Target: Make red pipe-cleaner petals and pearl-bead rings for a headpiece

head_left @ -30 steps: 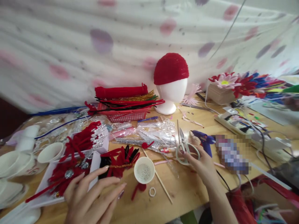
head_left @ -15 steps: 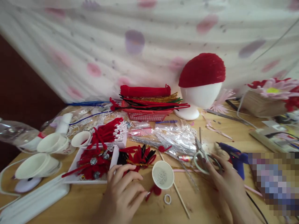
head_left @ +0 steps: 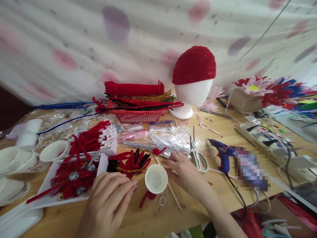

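My left hand [head_left: 109, 198] hovers in front of the white box, thumb and fingertips pinched together. A small shiny spot shows at the fingertips, but I cannot make out what it is. My right hand [head_left: 184, 170] reaches in just right of a paper cup [head_left: 147, 180] of small clear beads, its fingers loosely bent and apart. Scissors [head_left: 195, 155] lie on the table beyond that wrist. Below the cup are a red curled fuzzy stem [head_left: 151, 195] and a pearl ring [head_left: 162, 201]. Another red curled stem [head_left: 156, 151] is near my right fingertips.
A white box [head_left: 102, 163] holds red fuzzy pieces with gems. Behind are a red basket [head_left: 138, 116] of fuzzy stems and a white head form [head_left: 193, 94] with a red cap. On the right are a blue glue gun [head_left: 224, 155] and a power strip [head_left: 262, 145]. A wooden stick [head_left: 175, 198] lies near the cup.
My right hand has left the scissors and moved left towards the cup. My left hand has drawn back from the red curled stem, fingertips closer together. The view has turned right.
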`<control>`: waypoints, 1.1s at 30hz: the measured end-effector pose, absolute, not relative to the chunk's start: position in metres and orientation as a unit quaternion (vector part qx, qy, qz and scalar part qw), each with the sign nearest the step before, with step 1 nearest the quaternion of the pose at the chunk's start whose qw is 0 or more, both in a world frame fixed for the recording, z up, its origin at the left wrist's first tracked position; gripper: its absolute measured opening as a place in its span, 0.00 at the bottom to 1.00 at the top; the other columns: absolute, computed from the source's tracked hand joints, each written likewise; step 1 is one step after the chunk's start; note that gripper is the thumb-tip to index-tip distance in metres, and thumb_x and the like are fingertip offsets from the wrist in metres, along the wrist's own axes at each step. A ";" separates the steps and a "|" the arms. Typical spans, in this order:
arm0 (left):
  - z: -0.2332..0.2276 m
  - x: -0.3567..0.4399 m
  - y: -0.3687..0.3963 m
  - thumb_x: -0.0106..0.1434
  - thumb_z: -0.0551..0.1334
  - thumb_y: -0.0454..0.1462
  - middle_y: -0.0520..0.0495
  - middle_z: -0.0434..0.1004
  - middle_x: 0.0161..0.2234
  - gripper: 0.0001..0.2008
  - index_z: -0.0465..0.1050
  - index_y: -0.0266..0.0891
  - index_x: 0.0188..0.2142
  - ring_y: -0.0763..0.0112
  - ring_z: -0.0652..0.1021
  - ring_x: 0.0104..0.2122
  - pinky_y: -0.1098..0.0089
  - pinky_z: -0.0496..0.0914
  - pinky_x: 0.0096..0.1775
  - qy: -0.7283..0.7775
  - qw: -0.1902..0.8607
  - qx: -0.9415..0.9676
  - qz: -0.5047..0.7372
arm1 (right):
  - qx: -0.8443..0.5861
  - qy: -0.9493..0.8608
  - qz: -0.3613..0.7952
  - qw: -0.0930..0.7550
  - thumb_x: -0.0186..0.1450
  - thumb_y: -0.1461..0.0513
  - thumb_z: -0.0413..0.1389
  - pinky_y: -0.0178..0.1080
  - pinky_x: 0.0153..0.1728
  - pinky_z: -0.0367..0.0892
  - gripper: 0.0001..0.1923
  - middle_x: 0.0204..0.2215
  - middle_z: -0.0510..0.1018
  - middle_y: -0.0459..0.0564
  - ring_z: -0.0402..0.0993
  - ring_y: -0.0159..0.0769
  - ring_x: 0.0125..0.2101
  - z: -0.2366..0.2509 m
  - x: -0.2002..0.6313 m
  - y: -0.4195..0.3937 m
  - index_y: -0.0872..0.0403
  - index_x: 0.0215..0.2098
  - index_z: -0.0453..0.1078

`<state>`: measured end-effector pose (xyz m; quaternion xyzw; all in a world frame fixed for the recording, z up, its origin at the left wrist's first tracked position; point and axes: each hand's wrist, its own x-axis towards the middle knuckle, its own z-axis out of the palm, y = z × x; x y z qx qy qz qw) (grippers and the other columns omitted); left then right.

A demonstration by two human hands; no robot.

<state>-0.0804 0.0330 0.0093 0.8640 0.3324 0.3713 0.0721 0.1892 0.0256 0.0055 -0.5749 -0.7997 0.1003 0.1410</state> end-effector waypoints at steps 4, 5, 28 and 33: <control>-0.003 -0.092 0.028 0.71 0.56 0.31 0.49 0.80 0.36 0.09 0.75 0.41 0.43 0.72 0.80 0.36 0.74 0.71 0.42 0.358 0.104 0.863 0.342 | -0.571 -0.805 0.117 0.106 0.68 0.67 0.60 0.41 0.33 0.69 0.10 0.27 0.78 0.51 0.75 0.43 0.31 0.003 0.189 0.045 0.55 0.28 0.78; -0.006 -0.093 0.026 0.71 0.55 0.32 0.49 0.80 0.37 0.09 0.74 0.42 0.44 0.73 0.81 0.36 0.76 0.72 0.42 0.366 0.119 0.862 0.331 | -0.577 -0.801 0.116 0.109 0.68 0.67 0.59 0.41 0.34 0.69 0.10 0.28 0.79 0.52 0.75 0.43 0.32 0.004 0.191 0.045 0.55 0.29 0.77; -0.023 -0.080 0.014 0.65 0.55 0.32 0.48 0.80 0.33 0.10 0.74 0.42 0.30 0.64 0.82 0.32 0.69 0.71 0.35 0.519 0.263 0.813 -0.019 | -0.686 -0.640 0.103 0.332 0.73 0.61 0.49 0.35 0.25 0.67 0.13 0.22 0.78 0.47 0.75 0.37 0.23 -0.011 0.184 -0.048 0.54 0.38 0.75; -0.038 -0.118 0.001 0.62 0.55 0.38 0.54 0.77 0.23 0.11 0.74 0.45 0.27 0.71 0.76 0.19 0.74 0.68 0.25 0.556 0.259 0.782 0.109 | -0.649 -0.674 0.042 0.351 0.71 0.65 0.51 0.40 0.38 0.73 0.12 0.41 0.82 0.53 0.80 0.42 0.40 -0.007 0.201 -0.026 0.52 0.48 0.74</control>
